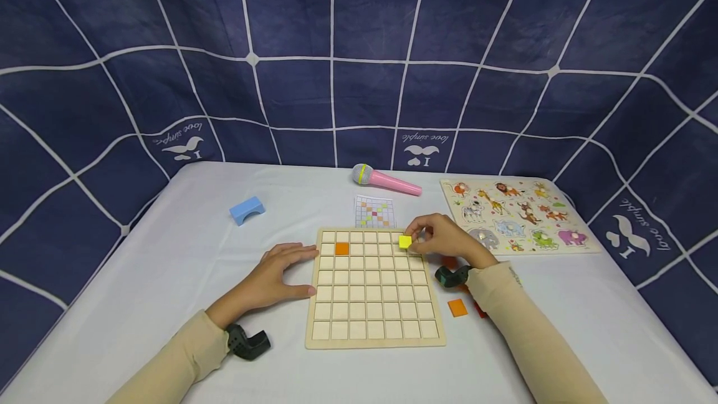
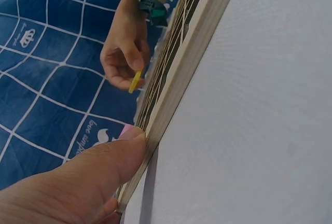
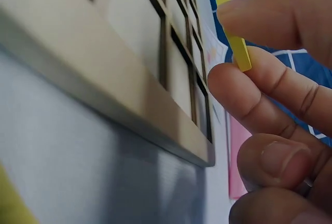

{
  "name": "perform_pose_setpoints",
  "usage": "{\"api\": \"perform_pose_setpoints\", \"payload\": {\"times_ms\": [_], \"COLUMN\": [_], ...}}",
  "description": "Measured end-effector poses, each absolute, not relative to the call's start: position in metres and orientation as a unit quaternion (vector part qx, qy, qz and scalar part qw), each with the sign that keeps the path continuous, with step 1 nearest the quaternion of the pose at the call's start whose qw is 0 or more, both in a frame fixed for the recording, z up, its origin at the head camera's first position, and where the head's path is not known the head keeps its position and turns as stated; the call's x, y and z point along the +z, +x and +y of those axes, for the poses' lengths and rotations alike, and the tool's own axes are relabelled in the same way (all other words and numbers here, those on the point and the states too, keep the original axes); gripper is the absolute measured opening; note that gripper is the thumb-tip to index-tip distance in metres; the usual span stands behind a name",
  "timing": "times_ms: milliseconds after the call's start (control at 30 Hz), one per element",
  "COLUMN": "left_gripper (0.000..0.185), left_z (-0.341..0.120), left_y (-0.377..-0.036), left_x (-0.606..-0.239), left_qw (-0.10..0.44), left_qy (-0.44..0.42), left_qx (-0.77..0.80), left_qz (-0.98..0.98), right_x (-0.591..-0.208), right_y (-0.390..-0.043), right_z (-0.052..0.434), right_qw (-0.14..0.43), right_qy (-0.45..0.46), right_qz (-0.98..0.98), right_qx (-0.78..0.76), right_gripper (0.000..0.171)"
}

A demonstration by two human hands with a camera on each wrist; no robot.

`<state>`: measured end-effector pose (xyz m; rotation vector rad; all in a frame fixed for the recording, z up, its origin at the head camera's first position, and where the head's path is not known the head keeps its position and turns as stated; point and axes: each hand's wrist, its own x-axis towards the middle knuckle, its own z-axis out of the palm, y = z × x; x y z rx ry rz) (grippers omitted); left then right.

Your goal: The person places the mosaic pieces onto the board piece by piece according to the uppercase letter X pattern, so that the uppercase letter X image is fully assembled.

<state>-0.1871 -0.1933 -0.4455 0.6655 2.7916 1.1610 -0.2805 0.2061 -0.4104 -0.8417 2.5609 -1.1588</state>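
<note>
white table; blue grid backdrop

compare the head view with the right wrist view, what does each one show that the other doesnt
Only the head view shows the left hand resting flat against the left edge of the grid board, the orange tile set in a cell, a loose orange tile, the blue block, the pink microphone and the animal puzzle. Only the right wrist view shows how thin the yellow tile is, seen edge-on, clear of the board. Both show the right hand pinching the yellow tile over the board's far right corner.
</note>
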Motion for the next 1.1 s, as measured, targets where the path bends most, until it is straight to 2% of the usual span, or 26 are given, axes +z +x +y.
{"api": "perform_pose_setpoints", "payload": {"times_ms": [467, 1100], "left_gripper": [0.075, 0.076], "left_z": [-0.1933, -0.1939], "left_y": [-0.1869, -0.1873], "left_x": [-0.4456, -0.4461], "left_qw": [0.024, 0.025], "left_qy": [0.219, 0.217], "left_qx": [0.376, 0.371], "left_qz": [0.900, 0.903], "right_x": [-0.4147, -0.4133], "right_y": [-0.2782, -0.2766], "right_z": [0.1985, 0.1955], "right_qw": [0.109, 0.096], "right_qy": [-0.308, -0.311], "right_qz": [0.871, 0.877], "right_qx": [-0.368, -0.354], "right_gripper": [0.015, 0.017]}}
